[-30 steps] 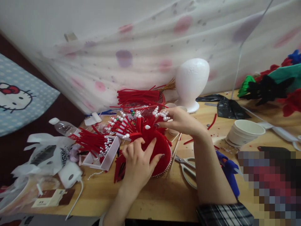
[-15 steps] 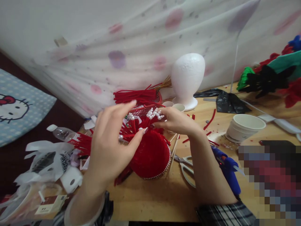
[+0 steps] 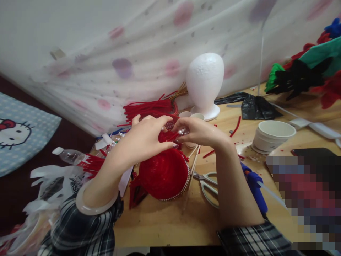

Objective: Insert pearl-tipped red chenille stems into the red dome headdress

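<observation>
A round red velvet piece [image 3: 163, 176] edged with a string of small beads lies on the wooden table. Above its far edge, my right hand [image 3: 199, 132] is closed on a small cluster of white pearl beads [image 3: 182, 132]. Close to it on the left, my left hand [image 3: 149, 133] reaches over the red piece, thumb and fingers curved apart, and nothing shows between them. Red strands and a dark mesh lie behind and between the two hands, partly hidden by them.
A white foam head [image 3: 206, 80] stands behind. Scissors [image 3: 209, 185], thin sticks, a blue glue gun [image 3: 254, 188] and paper cups [image 3: 274, 135] lie to the right. A bottle [image 3: 70, 156], plastic bags and red stems [image 3: 149, 108] are at left and back.
My left hand has moved right and closer to my right hand, over the red piece. The pearl cluster is now more covered by my right fingers. The view has shifted slightly.
</observation>
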Tool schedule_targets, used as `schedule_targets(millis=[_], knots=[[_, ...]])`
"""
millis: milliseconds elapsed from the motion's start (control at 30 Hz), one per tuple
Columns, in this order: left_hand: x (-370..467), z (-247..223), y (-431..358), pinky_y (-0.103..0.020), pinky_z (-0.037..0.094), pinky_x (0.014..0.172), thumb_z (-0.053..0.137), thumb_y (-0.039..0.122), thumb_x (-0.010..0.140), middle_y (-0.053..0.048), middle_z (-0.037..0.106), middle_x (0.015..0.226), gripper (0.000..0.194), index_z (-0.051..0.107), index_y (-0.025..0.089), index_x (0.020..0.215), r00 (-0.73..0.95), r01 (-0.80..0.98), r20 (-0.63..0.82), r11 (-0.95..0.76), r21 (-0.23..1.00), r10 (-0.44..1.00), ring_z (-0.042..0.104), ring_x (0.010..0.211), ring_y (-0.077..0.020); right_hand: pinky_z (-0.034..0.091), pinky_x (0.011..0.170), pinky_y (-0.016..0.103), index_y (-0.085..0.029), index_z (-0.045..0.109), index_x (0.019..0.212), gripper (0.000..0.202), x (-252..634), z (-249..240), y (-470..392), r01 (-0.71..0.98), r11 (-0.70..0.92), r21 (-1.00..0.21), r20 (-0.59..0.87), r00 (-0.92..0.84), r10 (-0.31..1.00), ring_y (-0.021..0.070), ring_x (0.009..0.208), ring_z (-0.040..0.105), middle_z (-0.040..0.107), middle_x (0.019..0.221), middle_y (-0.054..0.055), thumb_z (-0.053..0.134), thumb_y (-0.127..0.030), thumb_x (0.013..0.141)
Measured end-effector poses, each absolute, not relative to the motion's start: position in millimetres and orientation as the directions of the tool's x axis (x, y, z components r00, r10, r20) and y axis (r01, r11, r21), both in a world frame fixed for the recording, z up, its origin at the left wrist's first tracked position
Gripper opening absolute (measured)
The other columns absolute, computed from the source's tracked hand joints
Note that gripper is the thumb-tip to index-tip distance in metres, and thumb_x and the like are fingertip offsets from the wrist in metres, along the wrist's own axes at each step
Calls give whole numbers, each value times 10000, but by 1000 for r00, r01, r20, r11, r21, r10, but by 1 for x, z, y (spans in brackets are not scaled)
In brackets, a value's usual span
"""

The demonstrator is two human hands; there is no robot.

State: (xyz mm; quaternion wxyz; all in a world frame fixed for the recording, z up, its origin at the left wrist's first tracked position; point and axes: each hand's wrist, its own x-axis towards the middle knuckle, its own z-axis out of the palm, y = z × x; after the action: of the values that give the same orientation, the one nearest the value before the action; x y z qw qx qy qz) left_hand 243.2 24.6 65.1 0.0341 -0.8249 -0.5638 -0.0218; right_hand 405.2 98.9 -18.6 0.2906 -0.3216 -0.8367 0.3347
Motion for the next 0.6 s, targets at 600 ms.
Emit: schedule_targets(millis=[600], knots=[[222,85,36,-252,375,610,551,148,691,15,664,680,109,651,181,717,373,927,-94,-365,91,923,565,632,-128,446,798,274,-180,541,999,271,383,-11,83,128,630,-766,433,-623,652,175,939,606,657,1032,58,498,-37,774]])
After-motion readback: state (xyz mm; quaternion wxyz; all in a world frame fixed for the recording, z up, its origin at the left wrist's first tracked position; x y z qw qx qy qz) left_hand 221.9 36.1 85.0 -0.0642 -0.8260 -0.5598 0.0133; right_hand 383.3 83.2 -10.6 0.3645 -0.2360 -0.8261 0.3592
